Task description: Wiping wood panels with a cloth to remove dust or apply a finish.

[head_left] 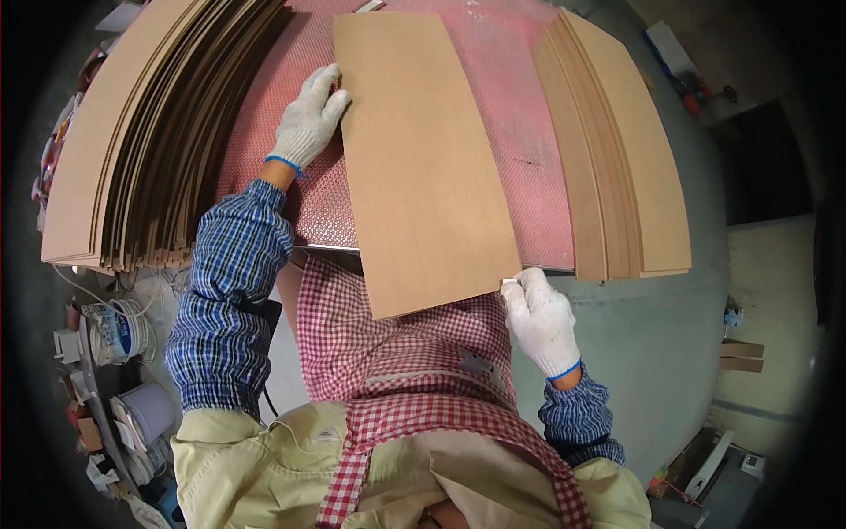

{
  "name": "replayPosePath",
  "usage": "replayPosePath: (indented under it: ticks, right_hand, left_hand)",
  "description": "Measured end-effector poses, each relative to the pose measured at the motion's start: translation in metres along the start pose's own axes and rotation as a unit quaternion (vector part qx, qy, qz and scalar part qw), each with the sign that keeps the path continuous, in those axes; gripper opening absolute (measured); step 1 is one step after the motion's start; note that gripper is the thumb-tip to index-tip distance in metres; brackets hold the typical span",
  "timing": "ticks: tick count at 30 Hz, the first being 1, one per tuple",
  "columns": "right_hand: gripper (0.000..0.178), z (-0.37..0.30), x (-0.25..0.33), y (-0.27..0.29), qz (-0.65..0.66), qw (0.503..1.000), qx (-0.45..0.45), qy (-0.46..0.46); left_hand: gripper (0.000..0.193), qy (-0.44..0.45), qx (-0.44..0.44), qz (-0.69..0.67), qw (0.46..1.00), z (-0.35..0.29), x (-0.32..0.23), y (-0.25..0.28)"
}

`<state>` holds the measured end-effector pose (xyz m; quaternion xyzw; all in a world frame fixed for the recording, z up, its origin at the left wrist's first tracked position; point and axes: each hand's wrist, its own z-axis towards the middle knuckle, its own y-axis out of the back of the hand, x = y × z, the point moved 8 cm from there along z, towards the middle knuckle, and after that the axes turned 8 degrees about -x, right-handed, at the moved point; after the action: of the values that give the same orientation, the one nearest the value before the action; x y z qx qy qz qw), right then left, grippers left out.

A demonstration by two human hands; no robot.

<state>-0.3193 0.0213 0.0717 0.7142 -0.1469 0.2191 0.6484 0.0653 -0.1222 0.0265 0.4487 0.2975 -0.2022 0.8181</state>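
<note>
A long tan wooden board lies lengthwise on a pink perforated tabletop, its near end jutting past the front edge over my apron. My left hand, in a white knitted glove, is at the board's far left edge. Its thumb and fingers are curled in, with a small dark and orange thing partly showing between them; I cannot make out what it is. At the board's near right corner is my gloved right hand, closed on a small white piece that meets the corner.
A thick stack of similar boards fans out at the left of the table. Another, smaller stack lies along the right side. On the floor at left are a coil of white cable and a grey bucket.
</note>
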Motion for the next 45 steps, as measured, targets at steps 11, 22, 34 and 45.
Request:
replayPosePath:
  ticks: [11,22,34,45]
  right_hand:
    - [0.026,0.013,0.018,0.002,-0.1,0.995,0.005,0.01]
    - [0.026,0.194,0.084,-0.016,-0.16,0.96,-0.084,0.213]
    - [0.036,0.445,0.147,-0.055,-0.154,0.977,-0.035,0.146]
    - [0.034,0.485,0.151,-0.058,-0.144,0.98,-0.025,0.137]
  left_hand:
    - [0.049,-0.113,0.012,-0.004,0.993,0.026,0.005,-0.002]
    - [0.048,-0.13,0.039,-0.039,0.99,0.018,-0.023,0.009]
    - [0.05,-0.097,0.078,-0.091,0.988,0.028,-0.037,0.015]
    - [0.054,-0.1,0.078,-0.098,0.987,0.025,-0.038,0.014]
